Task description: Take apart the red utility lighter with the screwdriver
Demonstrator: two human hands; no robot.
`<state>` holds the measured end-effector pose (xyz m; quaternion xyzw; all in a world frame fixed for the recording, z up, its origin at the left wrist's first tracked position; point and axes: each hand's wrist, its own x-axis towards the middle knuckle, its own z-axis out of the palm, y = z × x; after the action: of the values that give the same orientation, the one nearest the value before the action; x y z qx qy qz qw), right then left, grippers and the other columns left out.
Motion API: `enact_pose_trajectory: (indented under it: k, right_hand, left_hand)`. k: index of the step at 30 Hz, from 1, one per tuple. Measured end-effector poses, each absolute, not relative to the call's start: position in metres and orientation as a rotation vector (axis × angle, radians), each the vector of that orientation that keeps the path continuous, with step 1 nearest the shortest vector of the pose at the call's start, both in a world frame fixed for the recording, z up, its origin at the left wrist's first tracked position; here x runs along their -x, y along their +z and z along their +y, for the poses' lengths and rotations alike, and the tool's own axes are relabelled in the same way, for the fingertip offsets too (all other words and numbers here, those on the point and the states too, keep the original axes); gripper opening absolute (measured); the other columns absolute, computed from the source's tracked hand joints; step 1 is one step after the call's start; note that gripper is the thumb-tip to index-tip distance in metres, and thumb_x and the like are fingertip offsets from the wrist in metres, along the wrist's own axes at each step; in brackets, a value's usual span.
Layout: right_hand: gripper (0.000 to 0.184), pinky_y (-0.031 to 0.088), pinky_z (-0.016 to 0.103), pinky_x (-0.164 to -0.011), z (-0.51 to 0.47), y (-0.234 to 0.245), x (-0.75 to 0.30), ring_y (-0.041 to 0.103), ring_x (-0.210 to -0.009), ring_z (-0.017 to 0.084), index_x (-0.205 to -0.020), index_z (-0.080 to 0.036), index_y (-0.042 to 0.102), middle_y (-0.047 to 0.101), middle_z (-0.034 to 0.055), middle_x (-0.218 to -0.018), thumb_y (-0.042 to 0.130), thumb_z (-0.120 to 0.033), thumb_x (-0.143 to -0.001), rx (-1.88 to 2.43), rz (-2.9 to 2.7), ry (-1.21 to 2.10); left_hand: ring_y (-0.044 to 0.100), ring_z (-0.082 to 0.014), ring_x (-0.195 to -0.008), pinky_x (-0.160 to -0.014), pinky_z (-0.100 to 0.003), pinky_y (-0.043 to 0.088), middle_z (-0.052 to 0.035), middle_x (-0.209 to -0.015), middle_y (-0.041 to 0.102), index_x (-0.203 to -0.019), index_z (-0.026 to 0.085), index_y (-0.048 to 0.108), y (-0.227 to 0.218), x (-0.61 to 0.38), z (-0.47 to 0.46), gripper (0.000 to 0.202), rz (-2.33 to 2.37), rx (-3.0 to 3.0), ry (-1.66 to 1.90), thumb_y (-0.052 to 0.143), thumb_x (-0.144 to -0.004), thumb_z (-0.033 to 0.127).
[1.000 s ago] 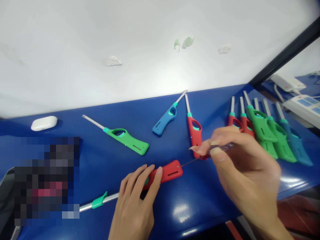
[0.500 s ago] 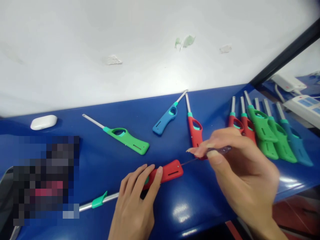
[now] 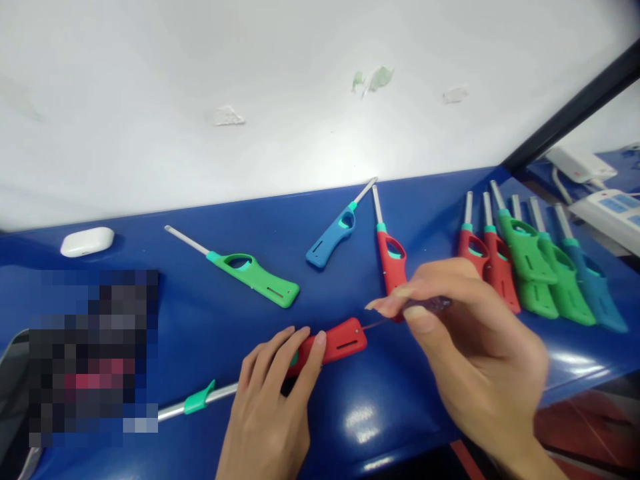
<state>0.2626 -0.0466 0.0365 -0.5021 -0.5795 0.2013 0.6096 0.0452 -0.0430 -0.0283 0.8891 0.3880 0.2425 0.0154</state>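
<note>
Left hand [image 3: 273,407]: fingers laid flat and close together, pressing a red plastic long-nosed lighter [image 3: 345,339] down near the front edge of the glossy blue worktop [image 3: 200,313]. Right hand [image 3: 475,353]: thumb and fingertips pinching a thin metal screwdriver with a dark clear handle [image 3: 430,305], its tip at the lighter's butt end. Judged step: working on that butt end. Further work calls for a steady tip and a firm hold-down. A row of spare red, green and blue lighters [image 3: 530,267] lies toward the right edge.
</note>
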Motion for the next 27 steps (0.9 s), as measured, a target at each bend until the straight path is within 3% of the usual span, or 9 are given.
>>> enact_pose_trajectory:
  k: [4,9,13,19,23,27]
  right_hand:
    - [0.021,0.057,0.039,-0.076,-0.046,0.036,-0.263,0.062,-0.091,0.022,-0.112,-0.022,0.072,0.069,0.0028,-0.094,0.064,-0.006,-0.100,1.134,-1.370,0.421]
    - [0.026,0.055,0.038,-0.069,-0.045,0.035,-0.263,0.061,-0.092,0.023,-0.114,-0.023,0.072,0.069,0.0033,-0.097,0.063,-0.003,-0.100,1.087,-1.363,0.438]
    - [0.025,0.055,0.038,-0.070,-0.046,0.035,-0.263,0.062,-0.093,0.023,-0.114,-0.024,0.072,0.068,0.0031,-0.097,0.063,-0.005,-0.101,1.116,-1.354,0.471]
    - [0.022,0.057,0.037,-0.071,-0.046,0.034,-0.264,0.063,-0.095,0.022,-0.114,-0.024,0.072,0.067,0.0026,-0.097,0.063,-0.008,-0.102,1.078,-1.385,0.488]
    - [0.021,0.061,0.038,-0.079,-0.042,0.034,-0.259,0.067,-0.092,0.020,-0.115,-0.025,0.072,0.064,0.0017,-0.103,0.063,-0.009,-0.103,1.090,-1.377,0.553]
    - [0.017,0.060,0.033,-0.077,-0.037,0.035,-0.248,0.065,-0.090,0.017,-0.107,-0.023,0.072,0.063,0.0009,-0.101,0.067,-0.008,-0.101,1.172,-1.292,0.487]
  left_hand:
    - [0.062,-0.0294,-0.127,-0.102,-0.048,0.055,-0.0110,-0.132,0.069,-0.140,0.028,0.063,-0.023,-0.053,-0.038,0.047,1.192,-2.728,0.826,0.053,-0.097,0.014]
    - [0.061,-0.0302,-0.128,-0.103,-0.050,0.054,-0.0120,-0.134,0.068,-0.140,0.028,0.064,-0.021,-0.058,-0.035,0.044,1.197,-2.726,0.825,0.054,-0.098,0.018]
    - [0.062,-0.0296,-0.127,-0.101,-0.048,0.054,-0.0116,-0.133,0.068,-0.140,0.028,0.064,-0.025,-0.051,-0.040,0.047,1.208,-2.733,0.801,0.052,-0.097,0.012]
    - [0.055,-0.0311,-0.130,-0.099,-0.050,0.049,-0.0159,-0.138,0.062,-0.141,0.016,0.060,-0.030,-0.042,-0.045,0.063,1.187,-2.771,0.713,0.042,-0.088,-0.013]
    - [0.053,-0.0324,-0.130,-0.099,-0.050,0.046,-0.0171,-0.139,0.059,-0.142,0.013,0.059,-0.030,-0.043,-0.043,0.064,1.142,-2.789,0.721,0.043,-0.087,-0.016]
    - [0.052,-0.0315,-0.130,-0.101,-0.049,0.044,-0.0163,-0.139,0.058,-0.142,0.013,0.058,-0.031,-0.043,-0.041,0.062,1.132,-2.794,0.723,0.044,-0.089,-0.015]
